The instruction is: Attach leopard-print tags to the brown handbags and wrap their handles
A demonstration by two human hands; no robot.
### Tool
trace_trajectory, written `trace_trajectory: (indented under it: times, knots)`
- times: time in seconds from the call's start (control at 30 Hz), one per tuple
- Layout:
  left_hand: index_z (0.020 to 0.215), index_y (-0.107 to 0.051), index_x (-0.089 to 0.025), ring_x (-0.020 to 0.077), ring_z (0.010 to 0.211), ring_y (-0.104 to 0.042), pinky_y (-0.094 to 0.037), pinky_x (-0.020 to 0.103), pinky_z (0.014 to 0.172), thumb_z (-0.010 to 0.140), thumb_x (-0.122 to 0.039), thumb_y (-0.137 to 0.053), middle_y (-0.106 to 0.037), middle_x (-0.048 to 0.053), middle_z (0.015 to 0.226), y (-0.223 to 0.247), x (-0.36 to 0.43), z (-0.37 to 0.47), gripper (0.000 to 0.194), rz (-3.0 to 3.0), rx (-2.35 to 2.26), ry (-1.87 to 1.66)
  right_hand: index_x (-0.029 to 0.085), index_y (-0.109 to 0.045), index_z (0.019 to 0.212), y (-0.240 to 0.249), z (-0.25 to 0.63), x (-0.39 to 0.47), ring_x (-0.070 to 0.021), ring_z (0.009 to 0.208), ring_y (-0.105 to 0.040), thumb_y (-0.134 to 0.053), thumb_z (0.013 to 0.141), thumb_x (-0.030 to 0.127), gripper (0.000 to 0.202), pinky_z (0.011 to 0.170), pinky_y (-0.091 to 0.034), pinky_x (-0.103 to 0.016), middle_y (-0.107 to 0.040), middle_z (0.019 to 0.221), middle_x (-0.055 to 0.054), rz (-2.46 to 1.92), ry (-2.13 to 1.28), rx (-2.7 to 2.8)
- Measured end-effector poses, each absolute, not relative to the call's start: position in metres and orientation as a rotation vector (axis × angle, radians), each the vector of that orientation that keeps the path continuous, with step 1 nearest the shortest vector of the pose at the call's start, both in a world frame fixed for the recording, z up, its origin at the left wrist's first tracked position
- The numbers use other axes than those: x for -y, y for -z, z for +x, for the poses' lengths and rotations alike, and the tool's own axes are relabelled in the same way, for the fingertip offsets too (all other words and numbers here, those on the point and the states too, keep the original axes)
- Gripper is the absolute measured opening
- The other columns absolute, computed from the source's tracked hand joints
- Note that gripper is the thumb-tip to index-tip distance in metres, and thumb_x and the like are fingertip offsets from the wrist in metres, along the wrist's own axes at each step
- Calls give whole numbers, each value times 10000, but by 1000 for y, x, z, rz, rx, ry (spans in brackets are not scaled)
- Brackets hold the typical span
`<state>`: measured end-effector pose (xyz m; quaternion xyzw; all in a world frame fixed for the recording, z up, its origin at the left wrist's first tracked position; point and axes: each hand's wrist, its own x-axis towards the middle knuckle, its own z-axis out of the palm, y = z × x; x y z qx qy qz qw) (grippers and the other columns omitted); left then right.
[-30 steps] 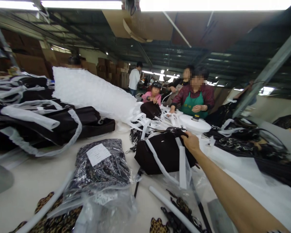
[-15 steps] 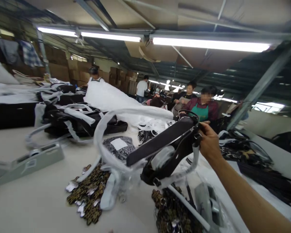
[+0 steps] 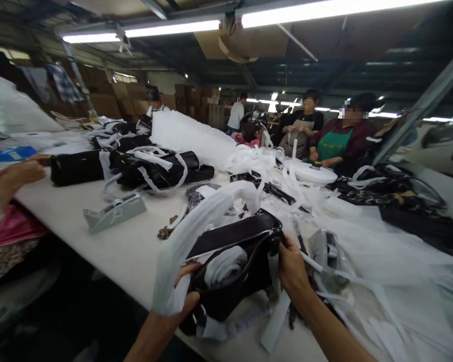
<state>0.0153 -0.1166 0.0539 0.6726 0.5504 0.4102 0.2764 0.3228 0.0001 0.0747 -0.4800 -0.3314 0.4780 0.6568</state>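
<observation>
A black handbag [image 3: 237,239] with a zip along its top and white foam wrap around its handle [image 3: 196,226] hangs at the near edge of the white table [image 3: 109,249]. My left hand [image 3: 184,296] grips its lower left end from below. My right hand [image 3: 291,266] holds its right end by the strap ring. White stuffing shows inside the bag's open side.
A grey tape dispenser [image 3: 115,211] lies to the left. More wrapped black bags [image 3: 151,168] sit further back, beside a white foam roll [image 3: 191,136] and loose white strips. A co-worker's hand [image 3: 20,173] reaches in at the left. Several people work at the far end.
My right hand has lifted the black bag off the table and brought it to the near edge. My left hand has come in and taken its lower end.
</observation>
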Motion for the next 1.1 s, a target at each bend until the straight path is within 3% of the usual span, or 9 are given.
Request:
trace_trajectory:
  times: [0.13, 0.27, 0.47, 0.67, 0.77, 0.83, 0.9, 1.0, 1.1]
  knots:
    - [1120, -651, -161, 264, 1158, -576, -466, 348, 976, 934, -358, -495, -656, 78, 1196, -66, 111, 15, 313, 1669, -1430, -1095, 233, -702, 1042, -49, 346, 24, -225, 982, -653, -718, 731, 378, 343, 913, -497, -365, -734, 1030, -13, -1315, -1108, 1053]
    - [1127, -652, -203, 242, 1081, -609, -472, 331, 935, 909, -365, -533, -673, 58, 1148, -79, 103, 21, 297, 1730, -1371, -1007, 210, -719, 981, -64, 360, 33, -241, 1033, -639, -633, 796, 391, 273, 993, -437, -392, -731, 1042, -40, -1435, -1008, 1394]
    - [966, -653, -182, 264, 927, -659, -493, 404, 899, 851, -488, -558, -709, 65, 949, -67, 70, 1, 341, 1470, -1691, -1073, 213, -707, 988, -82, 390, 50, -231, 920, -669, -569, 828, 405, 285, 880, -491, -358, -738, 968, -39, -1652, -849, 1635]
    - [1387, -391, -173, 300, 1205, -566, -457, 483, 1021, 789, -500, -646, -534, 162, 1355, -34, 69, -27, 727, 1326, -1765, -1413, 202, -675, 1039, -53, 437, 119, -238, 703, -657, -521, 848, 463, 359, 674, -490, -344, -704, 739, -38, -2015, -847, 1883]
    - [1496, -260, -240, 324, 1346, -442, -360, 521, 1109, 797, -460, -656, -432, 140, 1488, -33, 94, -11, 833, 1881, -1645, -1071, 125, -498, 1364, -17, 436, 160, -309, 903, -669, -604, 769, 397, 663, 801, -485, -396, -719, 939, -118, -2207, -783, 1974]
    - [1515, -234, -259, 350, 1372, -405, -288, 564, 1138, 736, -413, -713, -420, 130, 1510, -30, 108, 5, 928, 2230, -1524, -762, 126, -393, 1450, 2, 431, 176, -305, 1060, -629, -598, 741, 318, 762, 898, -459, -386, -662, 1167, -155, -2169, -763, 2014]
    - [1518, -238, -248, 359, 1362, -416, -234, 588, 1148, 687, -332, -733, -463, 132, 1483, -23, 115, 18, 971, 2466, -1495, -572, 160, -370, 1465, 9, 428, 179, -260, 1036, -629, -571, 726, 247, 771, 888, -455, -342, -655, 1165, -122, -2095, -817, 2027]
    - [1446, -400, -212, 333, 1262, -525, -242, 562, 1138, 679, -190, -655, -601, 130, 1338, -13, 109, 28, 808, 2600, -1614, -500, 183, -553, 1301, -5, 434, 167, -193, 795, -625, -537, 690, 170, 611, 730, -442, -277, -670, 859, -31, -2048, -919, 2023]
    - [1226, -618, -209, 308, 1135, -605, -260, 529, 1131, 684, -138, -583, -689, 107, 1167, -9, 97, 33, 548, 2624, -1633, -539, 183, -692, 873, -35, 455, 149, -172, 715, -583, -523, 663, 158, 270, 644, -388, -259, -629, 740, -9, -2045, -855, 2062]
